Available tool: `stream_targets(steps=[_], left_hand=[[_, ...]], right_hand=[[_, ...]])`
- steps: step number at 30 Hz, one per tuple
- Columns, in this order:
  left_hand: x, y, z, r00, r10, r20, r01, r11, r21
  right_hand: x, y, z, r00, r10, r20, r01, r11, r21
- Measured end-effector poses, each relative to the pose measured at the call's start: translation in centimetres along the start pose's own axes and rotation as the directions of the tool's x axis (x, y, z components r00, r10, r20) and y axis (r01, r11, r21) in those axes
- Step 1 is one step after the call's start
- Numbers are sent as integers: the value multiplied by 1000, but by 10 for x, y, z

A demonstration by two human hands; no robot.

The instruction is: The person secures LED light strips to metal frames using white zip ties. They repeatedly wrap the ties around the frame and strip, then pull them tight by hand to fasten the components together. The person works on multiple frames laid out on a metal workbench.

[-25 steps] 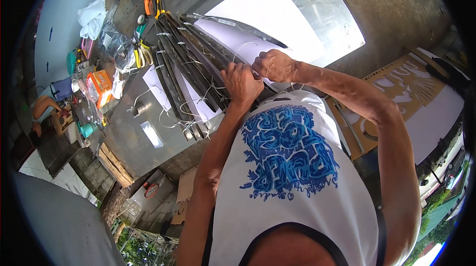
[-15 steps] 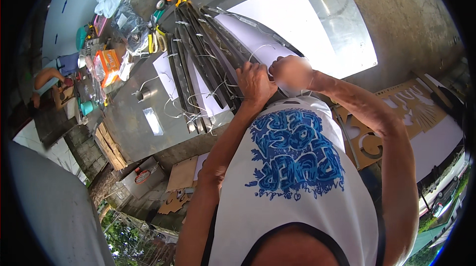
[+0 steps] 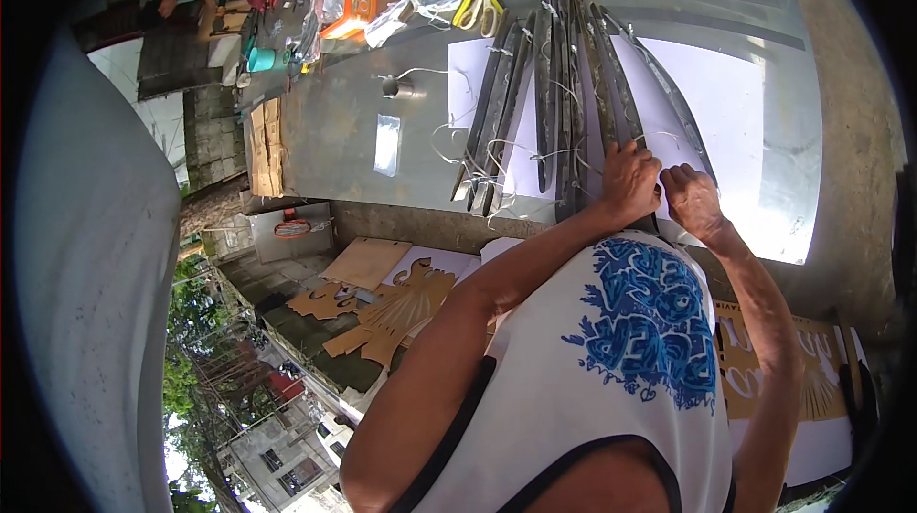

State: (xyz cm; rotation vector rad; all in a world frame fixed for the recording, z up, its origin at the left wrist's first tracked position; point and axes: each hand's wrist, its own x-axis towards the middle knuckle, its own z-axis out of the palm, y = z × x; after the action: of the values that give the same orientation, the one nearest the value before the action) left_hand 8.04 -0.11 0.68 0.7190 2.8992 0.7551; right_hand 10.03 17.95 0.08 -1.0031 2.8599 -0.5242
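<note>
Dark, narrow strips (image 3: 544,102), gently bowed and tapered like ribs, fanned out across a smooth grey metal tabletop (image 3: 315,131), running from 10 to 12 o'clock of the worker's hands. Thin, pale wires (image 3: 435,136) looped and tangled about their lower ends, and a flat, matte white sheet (image 3: 735,131) lay beneath much of the fan. The left hand (image 3: 632,183), knuckles up and fingers curled, bent down over the lower end of one strip. Just beside it at 3 o'clock, the right hand (image 3: 694,200) arched with its fingers drawn in. Whether either one pinched anything could not be told, as the fingertips were hidden. Both elbows were bent. At 10 o'clock of the hands sat a short, round metal tube (image 3: 396,88) and a glossy orange box (image 3: 358,2); at 8 o'clock lay scroll-edged brown cardboard cutouts (image 3: 411,303).
</note>
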Motion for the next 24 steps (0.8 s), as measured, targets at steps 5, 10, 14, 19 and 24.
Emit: stream_targets(steps=[5, 10, 14, 19, 24], left_hand=[[0, 3, -27, 994, 101, -44, -97, 992, 76], [-5, -28, -102, 916, 81, -392, -155, 975, -160], [-45, -195, -138, 643, -540, -543, 428, 841, -331], [-141, -398, -146, 418, -848, -325, 905, 420, 67], [-142, -431, -138, 279, -935, -219, 960, 272, 63]], right_hand=[[-1, 15, -10, 1000, 13, 5, -13, 992, -128], [-13, 17, -42, 991, 88, -103, -104, 980, -170], [-33, 11, -71, 924, 302, -235, -312, 950, -8], [-66, 13, -95, 850, 473, -233, -443, 880, 172], [-62, 7, -128, 833, 517, -200, -502, 856, 123]])
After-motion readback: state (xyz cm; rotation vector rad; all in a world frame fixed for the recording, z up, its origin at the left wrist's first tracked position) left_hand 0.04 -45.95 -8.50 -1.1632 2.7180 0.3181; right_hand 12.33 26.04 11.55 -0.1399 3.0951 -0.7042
